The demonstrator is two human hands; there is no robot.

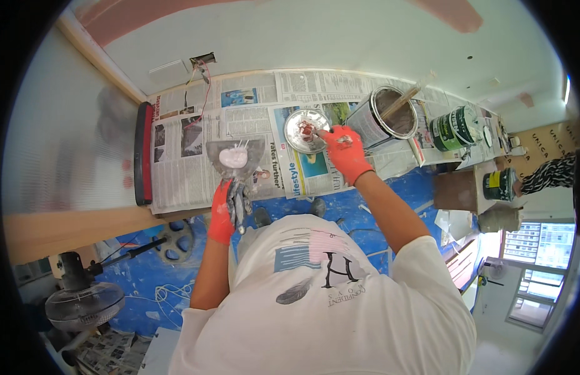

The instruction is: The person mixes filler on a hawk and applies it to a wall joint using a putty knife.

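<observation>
In the head view, my left hand [226,209], in an orange and grey glove, grips a wide putty knife [246,167]. Its broad translucent-looking blade carries a mound of white filler [232,157]. My right hand [347,153], also in an orange glove with smears on its back, reaches over a round metal lid [296,142]. A reddish-brown paste [307,130] sits on the lid near its middle. The right fingers are closed together at the paste; whether they pinch a small tool is too small to tell.
Newspaper [246,122] covers the counter. An open paint can [365,119] with a wooden stick [402,100] stands beside my right hand, then a green tub [449,131]. Wires [205,72] hang from the wall. At right, a patterned sleeve [549,175] reaches another tub [497,185]. A fan [84,303] stands lower left.
</observation>
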